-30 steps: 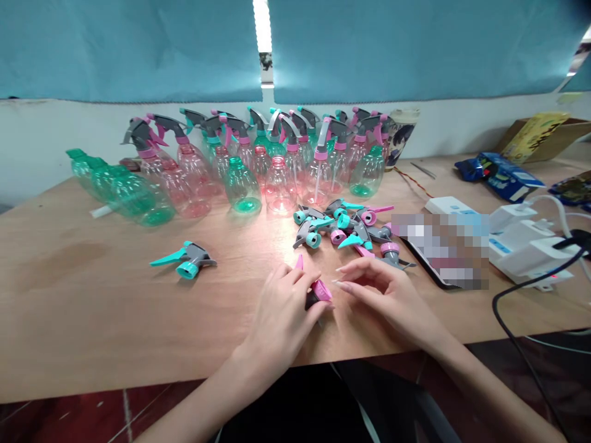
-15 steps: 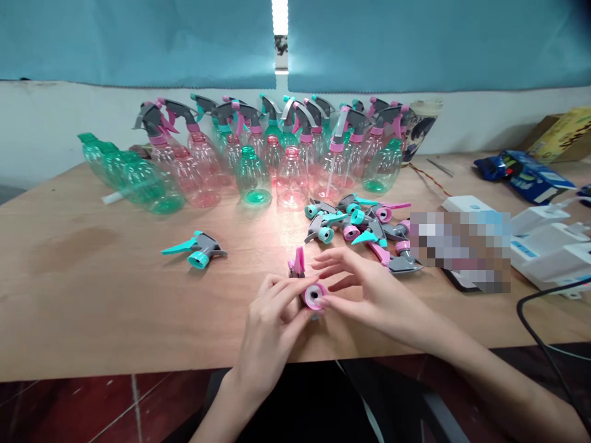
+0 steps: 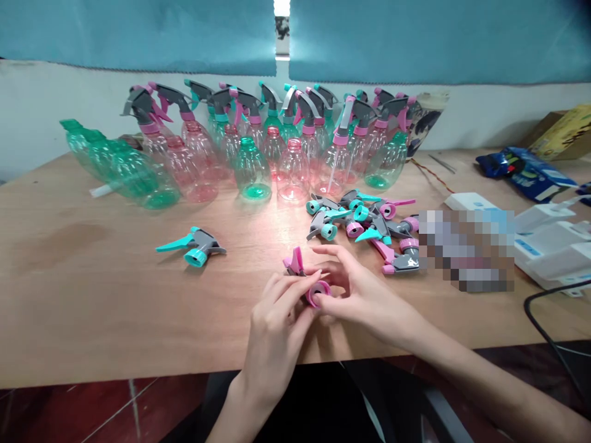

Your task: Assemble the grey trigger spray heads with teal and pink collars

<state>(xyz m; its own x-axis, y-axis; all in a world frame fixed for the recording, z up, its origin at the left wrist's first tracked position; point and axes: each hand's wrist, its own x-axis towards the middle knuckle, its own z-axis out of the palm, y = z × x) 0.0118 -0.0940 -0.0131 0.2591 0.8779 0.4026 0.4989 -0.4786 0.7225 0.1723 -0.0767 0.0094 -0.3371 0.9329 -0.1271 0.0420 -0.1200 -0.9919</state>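
Observation:
Near the table's front edge, my left hand (image 3: 277, 326) is closed round a grey and pink trigger spray head (image 3: 295, 263). Its pink screw collar (image 3: 325, 287) faces up towards me, and the grey body is mostly hidden behind my fingers. My right hand (image 3: 364, 301) is closed on the collar from the right, with the thumb tip at its opening and the fingers curled behind. To the left, apart from both hands, lies a grey and turquoise spray head (image 3: 196, 247). Beyond my right hand is a pile of several spray heads (image 3: 369, 221) in turquoise, pink and grey.
Several clear pink bottles (image 3: 294, 174) and green bottles (image 3: 253, 172) stand along the back, many with spray heads fitted. On the right are a blurred-out patch (image 3: 468, 252), a white power strip with chargers (image 3: 545, 240), a black cable (image 3: 535, 320) and a blue packet (image 3: 526, 172).
My right thumb has moved onto the collar's opening, and the right fingers have closed in around it. The spray head has tilted slightly. The view has shifted a little.

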